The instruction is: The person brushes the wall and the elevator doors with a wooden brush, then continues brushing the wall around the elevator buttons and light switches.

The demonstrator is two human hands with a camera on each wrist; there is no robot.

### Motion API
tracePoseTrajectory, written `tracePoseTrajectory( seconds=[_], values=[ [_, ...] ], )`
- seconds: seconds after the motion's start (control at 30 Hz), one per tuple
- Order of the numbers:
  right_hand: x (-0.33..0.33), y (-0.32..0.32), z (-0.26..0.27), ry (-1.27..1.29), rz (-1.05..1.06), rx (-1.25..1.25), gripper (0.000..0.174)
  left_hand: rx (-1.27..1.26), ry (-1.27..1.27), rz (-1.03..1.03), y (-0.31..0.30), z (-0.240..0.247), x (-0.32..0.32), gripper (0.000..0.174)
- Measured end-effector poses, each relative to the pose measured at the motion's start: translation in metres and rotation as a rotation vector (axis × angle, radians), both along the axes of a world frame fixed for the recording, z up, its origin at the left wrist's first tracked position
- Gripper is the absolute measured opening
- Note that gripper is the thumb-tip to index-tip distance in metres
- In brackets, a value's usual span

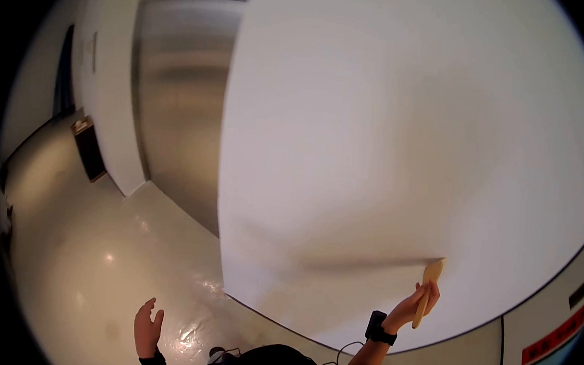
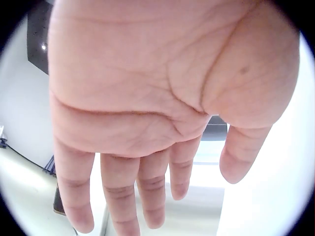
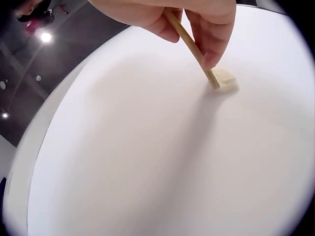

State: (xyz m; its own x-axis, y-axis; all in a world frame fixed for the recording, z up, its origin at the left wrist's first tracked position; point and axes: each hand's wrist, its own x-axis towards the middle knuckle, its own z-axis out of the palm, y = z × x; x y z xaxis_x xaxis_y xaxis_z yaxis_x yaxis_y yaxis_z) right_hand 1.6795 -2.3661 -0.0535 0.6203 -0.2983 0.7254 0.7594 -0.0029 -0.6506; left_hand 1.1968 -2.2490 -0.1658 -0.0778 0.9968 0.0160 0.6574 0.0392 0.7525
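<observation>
My right hand (image 1: 424,299) grips the wooden handle of a flat paintbrush (image 1: 434,270). Pale cream bristles (image 3: 227,79) meet the white wall panel (image 1: 347,152), and the brush casts a long shadow across it. In the right wrist view, thumb and fingers pinch the handle close above the brush head. Over on the left, my left hand (image 1: 146,327) hangs in the air above the floor, holding nothing. Its palm and loosely extended fingers (image 2: 120,196) fill much of the left wrist view.
A brushed metal door (image 1: 183,95) is set back to the left of the panel. Farther left, a dark bin (image 1: 89,150) stands on the shiny floor (image 1: 100,258). A red strip with lettering (image 1: 557,332) lies low at the right. Cables (image 1: 343,353) run near my body.
</observation>
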Motion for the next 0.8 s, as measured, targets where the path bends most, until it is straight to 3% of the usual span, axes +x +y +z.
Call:
tracePoseTrajectory(
  seconds=[0.3,0.33,0.53,0.67,0.8],
  values=[
    [-0.094,0.000,0.077,-0.070,0.290,-0.041,0.012,-0.002,-0.086,0.291,-0.108,0.038,-0.102,0.038],
    [-0.127,0.026,0.113,-0.098,0.331,-0.073,0.013,-0.020,-0.098,0.302,-0.093,0.073,-0.139,0.037],
    [-0.172,0.138,0.142,-0.118,0.817,-0.294,0.010,-0.072,-0.084,0.379,-0.048,0.079,-0.171,0.038],
    [-0.151,0.151,0.140,-0.054,0.706,-0.255,0.010,-0.078,-0.041,0.374,-0.018,0.056,-0.179,0.037],
    [-0.124,0.113,0.130,0.025,0.524,-0.142,0.011,-0.045,-0.064,0.304,0.002,0.041,-0.167,0.037]
  ],
)
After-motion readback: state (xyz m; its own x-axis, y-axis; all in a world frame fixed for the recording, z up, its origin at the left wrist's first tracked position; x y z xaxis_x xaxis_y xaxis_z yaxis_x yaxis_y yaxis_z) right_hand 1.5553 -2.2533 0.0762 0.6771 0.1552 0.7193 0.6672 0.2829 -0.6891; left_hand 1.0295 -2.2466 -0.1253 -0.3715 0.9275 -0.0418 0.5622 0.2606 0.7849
